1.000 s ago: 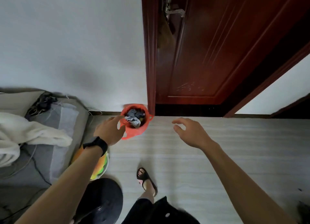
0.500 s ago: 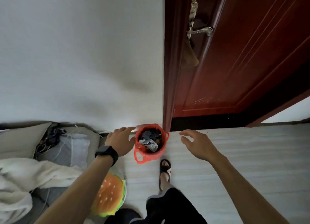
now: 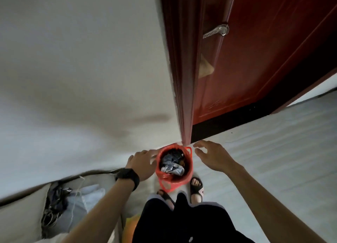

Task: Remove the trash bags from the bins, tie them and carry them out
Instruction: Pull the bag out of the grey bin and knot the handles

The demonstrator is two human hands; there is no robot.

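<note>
A small bin lined with a red trash bag (image 3: 174, 183) stands on the floor at the foot of the door frame, just in front of my feet. Crumpled grey and dark rubbish (image 3: 171, 163) fills it. The bag's loop handles hang over the rim at the near side and the far right. My left hand (image 3: 143, 163), a black watch on its wrist, is at the bin's left rim with fingers spread, possibly touching it. My right hand (image 3: 212, 156) hovers open just right of the bin, holding nothing.
A dark red door (image 3: 255, 60) with a metal handle (image 3: 217, 31) stands ajar on the right. The white wall (image 3: 82, 69) lies behind the bin. A grey sofa (image 3: 21, 210) with cables and cloth is at lower left. My sandalled feet (image 3: 196, 187) are beside the bin.
I have stepped closer, so the bin now sits right at my feet. Both hands have dropped to either side of its rim, still open.
</note>
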